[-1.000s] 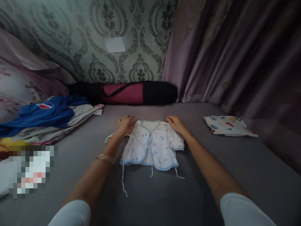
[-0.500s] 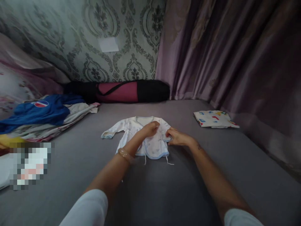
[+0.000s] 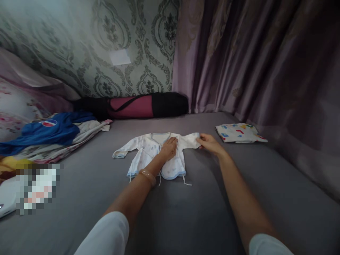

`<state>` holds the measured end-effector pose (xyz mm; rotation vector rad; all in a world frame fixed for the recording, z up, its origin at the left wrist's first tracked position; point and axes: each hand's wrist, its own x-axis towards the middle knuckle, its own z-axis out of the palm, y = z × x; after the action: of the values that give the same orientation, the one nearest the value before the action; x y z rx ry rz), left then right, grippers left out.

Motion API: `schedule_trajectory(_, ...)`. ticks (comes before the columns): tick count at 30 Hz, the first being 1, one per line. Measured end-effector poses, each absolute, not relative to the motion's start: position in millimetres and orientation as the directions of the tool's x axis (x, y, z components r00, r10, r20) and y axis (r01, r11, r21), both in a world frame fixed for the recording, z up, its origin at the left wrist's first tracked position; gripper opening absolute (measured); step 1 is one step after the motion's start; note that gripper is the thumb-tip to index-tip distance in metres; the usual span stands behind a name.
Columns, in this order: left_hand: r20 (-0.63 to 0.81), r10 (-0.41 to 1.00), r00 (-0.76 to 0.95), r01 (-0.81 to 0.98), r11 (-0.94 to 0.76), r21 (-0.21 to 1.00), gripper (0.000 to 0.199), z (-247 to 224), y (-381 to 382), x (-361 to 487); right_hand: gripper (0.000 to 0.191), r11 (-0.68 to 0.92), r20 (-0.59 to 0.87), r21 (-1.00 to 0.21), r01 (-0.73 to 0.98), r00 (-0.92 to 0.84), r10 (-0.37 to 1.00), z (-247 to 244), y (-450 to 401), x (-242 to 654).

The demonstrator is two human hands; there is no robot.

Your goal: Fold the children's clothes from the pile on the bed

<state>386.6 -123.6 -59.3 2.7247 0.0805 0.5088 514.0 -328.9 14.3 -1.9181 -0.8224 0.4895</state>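
Note:
A small white baby shirt with pale blue trim (image 3: 172,165) lies front up on the grey sheet, its thin ties hanging from the lower hem. My left hand (image 3: 169,148), with a bangle at the wrist, lies flat on the chest near the right shoulder, fingers stretched out. At the end of the right-hand sleeve, my right hand (image 3: 208,142) pinches the cuff and holds the sleeve out to the side. The other sleeve lies bent down towards the left.
A folded printed cloth (image 3: 239,133) lies at the right. Blue clothing (image 3: 53,129) tops a pile of fabric at the left. A long black and maroon bag (image 3: 138,106) runs along the wall. At the left edge is a white object (image 3: 12,194).
My right hand has moved outward and up with the cuff, so the sleeve now reaches out sideways. My left hand has flattened on the chest. The view has shifted slightly.

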Motion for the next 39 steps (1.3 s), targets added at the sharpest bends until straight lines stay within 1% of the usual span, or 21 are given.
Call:
schedule_trajectory(2,0.315,0.14,0.939,0.005,-0.919,0.394,0.044,-59,-121,388,0.013,-0.286,-0.058,-0.952,0.107,0.857,0.512,12,-335,525)
schedule_trajectory(3,0.3,0.15,0.942,0.015,-0.912,0.409,0.045,-57,-119,390,0.014,-0.285,-0.083,-0.957,0.047,0.901,0.426,9,-337,529)
schedule_trajectory(4,0.285,0.159,0.945,0.025,-0.907,0.421,0.047,-55,-117,392,0.017,-0.291,-0.096,-0.956,0.016,0.926,0.365,7,-338,532)
schedule_trajectory(6,0.269,0.175,0.947,0.045,-0.902,0.429,0.046,-50,-114,396,0.026,-0.307,-0.098,-0.952,0.004,0.943,0.317,0,-338,536)
schedule_trajectory(8,0.263,0.19,0.946,0.065,-0.905,0.421,0.044,-44,-113,400,0.038,-0.314,-0.094,-0.949,0.008,0.947,0.308,-6,-335,537)
schedule_trajectory(10,0.259,0.194,0.946,0.075,-0.909,0.409,0.041,-39,-115,404,0.047,-0.387,-0.024,-0.916,0.108,0.946,0.322,-12,-333,538)
schedule_trajectory(11,0.252,0.197,0.947,0.084,-0.913,0.398,0.04,-37,-118,405,0.047,-0.437,0.03,-0.879,0.188,0.939,0.343,-14,-333,539)
schedule_trajectory(13,0.232,0.211,0.949,0.113,-0.92,0.375,0.04,-36,-124,405,0.04,-0.522,0.131,-0.782,0.341,0.909,0.396,-18,-335,542)
schedule_trajectory(14,0.22,0.22,0.95,0.129,-0.922,0.365,0.041,-36,-127,405,0.036,-0.547,0.162,-0.742,0.388,0.895,0.415,-20,-336,544)
schedule_trajectory(16,0.197,0.234,0.952,0.153,-0.923,0.354,0.044,-37,-132,403,0.033,-0.575,0.178,-0.709,0.408,0.893,0.414,-24,-340,546)
schedule_trajectory(20,0.172,0.245,0.954,0.176,-0.924,0.338,0.046,-38,-134,400,0.038,-0.654,0.197,-0.629,0.421,0.9,0.39,-31,-345,544)
schedule_trajectory(24,0.133,0.248,0.96,0.208,-0.943,0.26,0.049,-37,-135,400,0.046,-0.709,0.231,-0.529,0.467,0.883,0.409,-34,-343,535)
schedule_trajectory(27,0.119,0.239,0.964,0.212,-0.956,0.204,0.055,-37,-138,400,0.051,-0.758,0.248,-0.413,0.505,0.863,0.439,-32,-343,527)
schedule_trajectory(30,0.099,0.222,0.97,0.205,-0.966,0.156,0.058,-37,-142,399,0.048,-0.799,0.252,-0.295,0.525,0.849,0.465,-29,-345,521)
schedule_trajectory(31,0.092,0.222,0.971,0.208,-0.968,0.142,0.058,-37,-142,399,0.045,-0.806,0.254,-0.277,0.524,0.848,0.464,-28,-347,520)
schedule_trajectory(34,0.079,0.224,0.971,0.214,-0.97,0.118,0.058,-37,-143,400,0.041,-0.814,0.262,-0.29,0.503,0.86,0.438,-27,-350,518)
schedule_trajectory(36,0.075,0.211,0.975,0.201,-0.972,0.123,0.059,-34,-143,401,0.041,-0.816,0.269,-0.304,0.491,0.866,0.421,-28,-350,517)
schedule_trajectory(39,0.032,0.19,0.981,0.183,-0.971,0.153,0.059,-24,-143,398,0.042,-0.816,0.267,-0.325,0.478,0.874,0.406,-28,-349,519)
